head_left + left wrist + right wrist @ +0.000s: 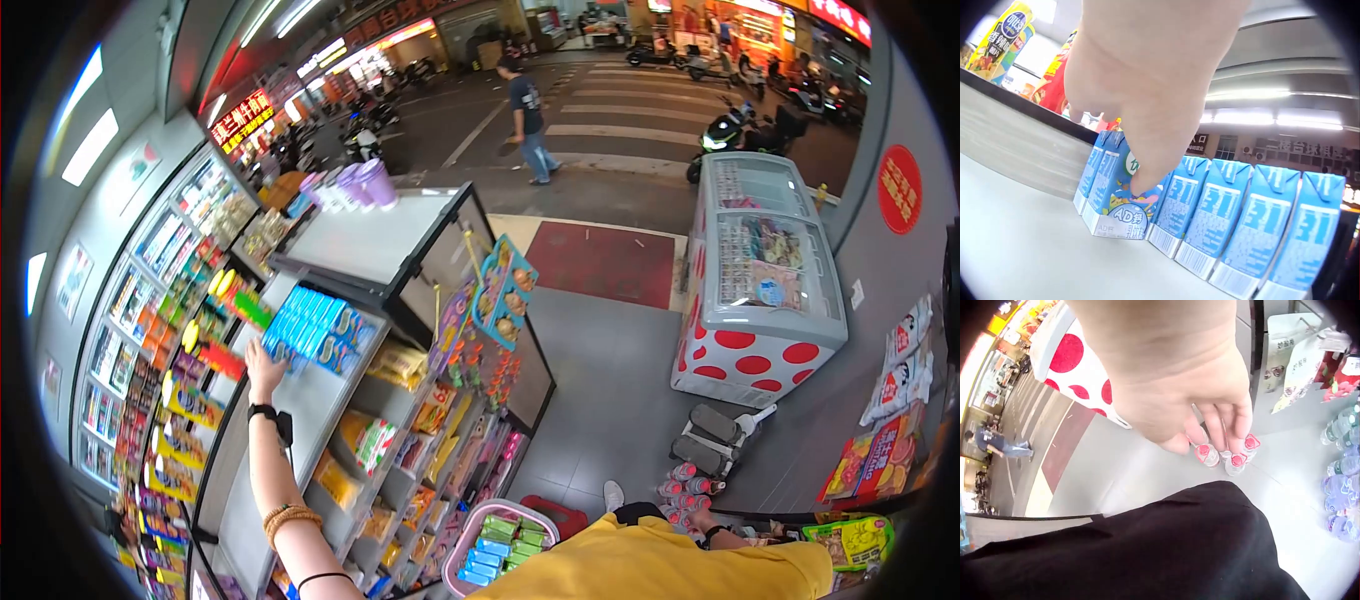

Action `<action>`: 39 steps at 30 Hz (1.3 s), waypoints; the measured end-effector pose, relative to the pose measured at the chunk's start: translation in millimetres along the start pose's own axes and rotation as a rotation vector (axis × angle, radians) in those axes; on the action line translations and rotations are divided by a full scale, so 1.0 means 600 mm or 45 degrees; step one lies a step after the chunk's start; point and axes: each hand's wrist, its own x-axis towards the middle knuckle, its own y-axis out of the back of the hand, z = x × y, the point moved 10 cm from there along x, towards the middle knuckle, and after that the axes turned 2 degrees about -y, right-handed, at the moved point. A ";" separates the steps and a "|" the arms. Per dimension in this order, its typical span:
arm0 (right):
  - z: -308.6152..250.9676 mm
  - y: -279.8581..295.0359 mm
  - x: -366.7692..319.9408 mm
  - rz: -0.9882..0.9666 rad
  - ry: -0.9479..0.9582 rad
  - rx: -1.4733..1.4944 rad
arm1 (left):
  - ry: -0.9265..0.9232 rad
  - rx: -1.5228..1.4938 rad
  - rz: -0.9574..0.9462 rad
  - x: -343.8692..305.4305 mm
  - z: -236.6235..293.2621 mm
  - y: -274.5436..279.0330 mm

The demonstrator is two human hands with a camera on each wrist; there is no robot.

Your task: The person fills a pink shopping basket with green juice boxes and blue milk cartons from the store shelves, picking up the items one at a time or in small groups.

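My left hand [264, 372] is at a row of blue milk-drink cartons [318, 330] on the top of a shelf unit. In the left wrist view, the thumb lies against the front of one carton [1124, 203], which stands turned from the others. The fingers reach behind this carton and are mostly hidden. My right hand [1179, 412] hangs low with loosely bent fingers, above several clear bottles [1235, 464] with red caps and looped handles. In the head view, these bottles stand beside the right hand [704, 522].
Canister snacks [212, 352] line the counter's left side. Packaged snacks fill the shelves [400, 440] below the cartons. A pink basket [555, 530] holds green and blue packs. A dotted freezer [740, 350], a grey stepper [708, 440] and hanging bags [900, 360] are at right. A person [527, 110] walks outside.
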 end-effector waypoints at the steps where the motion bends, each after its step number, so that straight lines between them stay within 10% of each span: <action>1: 0.014 -0.005 0.018 -0.039 0.005 0.035 | 0.069 -0.025 -0.044 -0.001 0.005 -0.001; 13: -0.172 -0.031 0.019 -0.124 0.596 0.064 | -0.090 -0.072 0.051 -0.005 0.030 -0.004; 28: -0.254 -0.089 -0.005 -0.334 0.336 0.188 | -0.215 -0.303 0.284 -0.127 0.131 0.094; 34: -0.482 -0.143 -0.152 -0.520 0.808 -0.230 | -0.184 -0.419 0.343 -0.257 0.165 0.236; 39: -0.711 -0.259 -0.534 -0.767 1.832 -0.630 | -0.157 -0.651 0.344 -0.422 0.233 0.384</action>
